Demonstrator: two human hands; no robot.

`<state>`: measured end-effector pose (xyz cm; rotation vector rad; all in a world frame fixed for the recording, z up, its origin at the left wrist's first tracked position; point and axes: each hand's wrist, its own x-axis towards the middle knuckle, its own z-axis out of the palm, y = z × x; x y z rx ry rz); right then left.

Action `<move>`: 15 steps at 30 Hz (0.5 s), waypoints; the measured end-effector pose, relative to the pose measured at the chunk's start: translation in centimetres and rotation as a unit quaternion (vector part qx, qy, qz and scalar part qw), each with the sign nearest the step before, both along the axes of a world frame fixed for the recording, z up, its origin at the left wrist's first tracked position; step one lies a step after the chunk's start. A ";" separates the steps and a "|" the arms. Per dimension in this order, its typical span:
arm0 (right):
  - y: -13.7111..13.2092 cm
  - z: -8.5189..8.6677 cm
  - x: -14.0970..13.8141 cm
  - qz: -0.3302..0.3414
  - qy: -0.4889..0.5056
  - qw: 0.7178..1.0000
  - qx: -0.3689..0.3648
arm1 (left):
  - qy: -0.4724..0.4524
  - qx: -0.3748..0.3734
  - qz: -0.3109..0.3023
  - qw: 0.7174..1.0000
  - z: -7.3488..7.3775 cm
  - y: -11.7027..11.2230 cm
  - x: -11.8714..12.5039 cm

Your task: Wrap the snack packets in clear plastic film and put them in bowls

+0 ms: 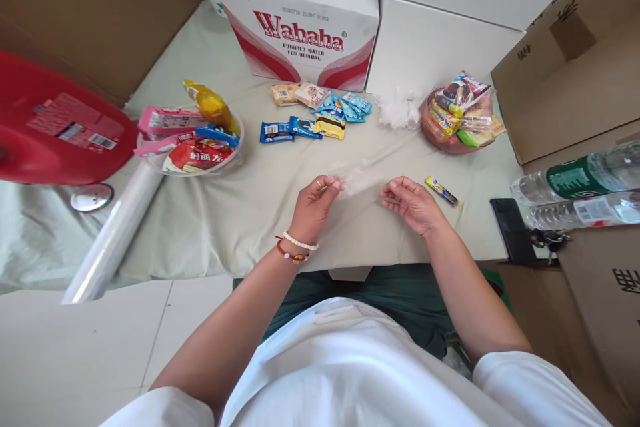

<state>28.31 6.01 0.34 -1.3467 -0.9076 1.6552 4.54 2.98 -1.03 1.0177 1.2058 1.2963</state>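
My left hand (314,203) and my right hand (413,202) are both closed in a pinch on a piece of clear plastic film (361,180), held stretched between them just above the pale green cloth (240,213). A small yellow snack stick (442,191) lies just right of my right hand. A bowl (235,160) filled with snack packets stands to the far left of my left hand. A second bowl (453,120) of snacks, wrapped in film, stands at the back right.
A roll of clear film (113,237) lies at the left by a red stool (55,123). Loose snack packets (320,117) lie before a Wahaha carton (300,23). Water bottles (580,193), a phone (513,230) and cardboard boxes (570,60) are at the right.
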 end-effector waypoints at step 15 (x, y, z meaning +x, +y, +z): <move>-2.5 -1.7 -3.2 0.009 -0.027 0.999 -0.016 | 0.442 0.212 -0.122 0.863 -2.1 -5.9 1.2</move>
